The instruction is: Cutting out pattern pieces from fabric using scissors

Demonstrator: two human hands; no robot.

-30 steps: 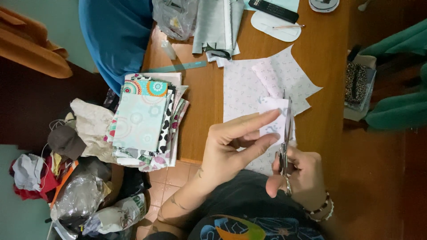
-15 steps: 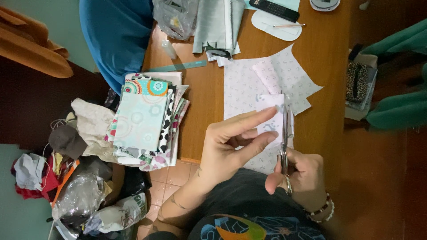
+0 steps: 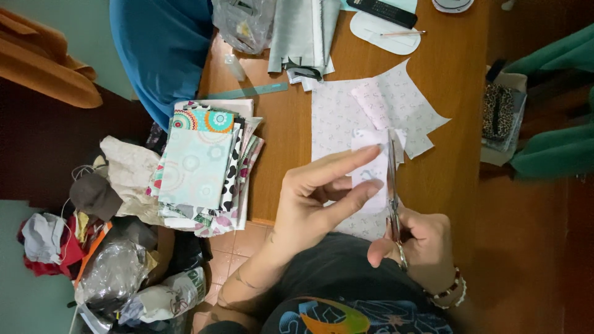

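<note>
At the tabletop's (image 3: 291, 133) left edge lay a stack of patterned fabrics (image 3: 201, 164). Just right of it, the left hand (image 3: 315, 198) pinched a small white piece (image 3: 370, 170) between thumb and outstretched fingers, above a dotted cloth (image 3: 346, 108). Beside it, the right hand (image 3: 417, 244) gripped scissors (image 3: 392, 185), fingers closed through the handles, blades along the piece's right edge.
</note>
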